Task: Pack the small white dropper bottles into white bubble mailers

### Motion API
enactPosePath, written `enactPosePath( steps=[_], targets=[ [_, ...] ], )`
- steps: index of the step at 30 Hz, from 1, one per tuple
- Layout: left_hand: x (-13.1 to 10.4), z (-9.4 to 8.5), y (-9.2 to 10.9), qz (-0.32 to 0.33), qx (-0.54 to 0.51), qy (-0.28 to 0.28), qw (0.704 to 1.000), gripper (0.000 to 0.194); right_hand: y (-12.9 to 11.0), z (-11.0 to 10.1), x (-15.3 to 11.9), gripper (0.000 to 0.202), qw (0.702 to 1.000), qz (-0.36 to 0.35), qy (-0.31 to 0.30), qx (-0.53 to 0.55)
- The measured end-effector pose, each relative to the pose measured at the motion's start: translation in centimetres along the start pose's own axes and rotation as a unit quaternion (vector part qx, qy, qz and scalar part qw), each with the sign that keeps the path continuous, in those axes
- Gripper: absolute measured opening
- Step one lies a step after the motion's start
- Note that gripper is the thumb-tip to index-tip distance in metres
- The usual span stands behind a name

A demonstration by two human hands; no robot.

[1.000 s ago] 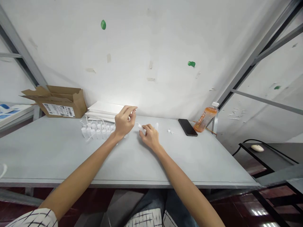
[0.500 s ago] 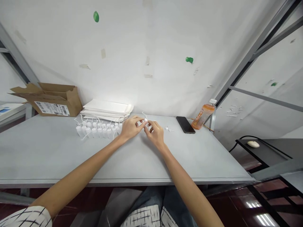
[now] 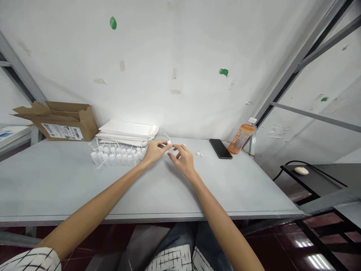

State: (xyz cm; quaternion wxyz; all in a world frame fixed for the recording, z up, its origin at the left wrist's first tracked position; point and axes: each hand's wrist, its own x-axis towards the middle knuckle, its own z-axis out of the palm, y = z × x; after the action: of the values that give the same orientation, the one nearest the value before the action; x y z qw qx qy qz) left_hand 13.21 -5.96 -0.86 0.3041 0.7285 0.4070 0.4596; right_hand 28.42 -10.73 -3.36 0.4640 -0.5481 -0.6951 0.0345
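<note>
A small white bottle (image 3: 170,149) with a thin white strand curling up from its cap stands upright between my hands, just above the grey table. My left hand (image 3: 154,151) pinches it near the cap between thumb and fingers. From the other side, the thumb and fingers of my right hand (image 3: 184,159) close round its body. Left of my hands, several like white bottles (image 3: 113,159) stand packed in rows, strands sticking out at their tops. To the right lies a small white cap piece (image 3: 198,153) with a thin tail.
A stack of white sheets or envelopes (image 3: 126,128) lies behind the rows, beside an opened cardboard box (image 3: 87,122). On the right are a black phone (image 3: 220,149) and a bottle of orange drink (image 3: 240,139). A white wall (image 3: 169,109) backs the table (image 3: 158,199).
Both hands and the small bottle have shifted slightly left. The right fingers have loosened a little around the bottle, showing more of its body. The view has moved slightly.
</note>
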Motion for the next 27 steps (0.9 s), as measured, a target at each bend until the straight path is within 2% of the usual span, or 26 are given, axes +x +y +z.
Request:
enactPosePath(
  steps=[5, 7, 10, 16, 22, 27],
  targets=[
    [0.3, -0.4, -0.2, 0.01, 0.101, 0.085, 0.991, 0.025, 0.5, -0.8, 0.7, 0.021, 0.996, 0.046, 0.063, 0.052],
    [0.2, -0.3, -0.1, 0.019, 0.121, 0.073, 0.99, 0.023, 0.6, -1.2, 1.0, 0.027, 0.989, 0.075, 0.082, 0.095],
    [-0.2, 0.1, 0.3, 0.037, 0.131, 0.031, 0.99, 0.024, 0.2, -1.7, 1.1, 0.038, 0.982, 0.103, 0.077, 0.141],
    [-0.9, 0.6, 0.5, 0.081, 0.165, -0.013, 0.983, 0.029, -0.6, -1.5, 0.8, 0.044, 0.98, 0.102, 0.048, 0.165],
    [-0.9, 0.6, 0.1, 0.116, 0.151, -0.025, 0.981, 0.026, 0.1, -1.2, 0.9, 0.046, 0.977, 0.102, 0.066, 0.173],
    [-0.8, 0.3, 0.2, 0.111, 0.151, -0.023, 0.982, 0.024, 0.3, -1.2, 0.9, 0.048, 0.977, 0.106, 0.023, 0.185]
  ],
)
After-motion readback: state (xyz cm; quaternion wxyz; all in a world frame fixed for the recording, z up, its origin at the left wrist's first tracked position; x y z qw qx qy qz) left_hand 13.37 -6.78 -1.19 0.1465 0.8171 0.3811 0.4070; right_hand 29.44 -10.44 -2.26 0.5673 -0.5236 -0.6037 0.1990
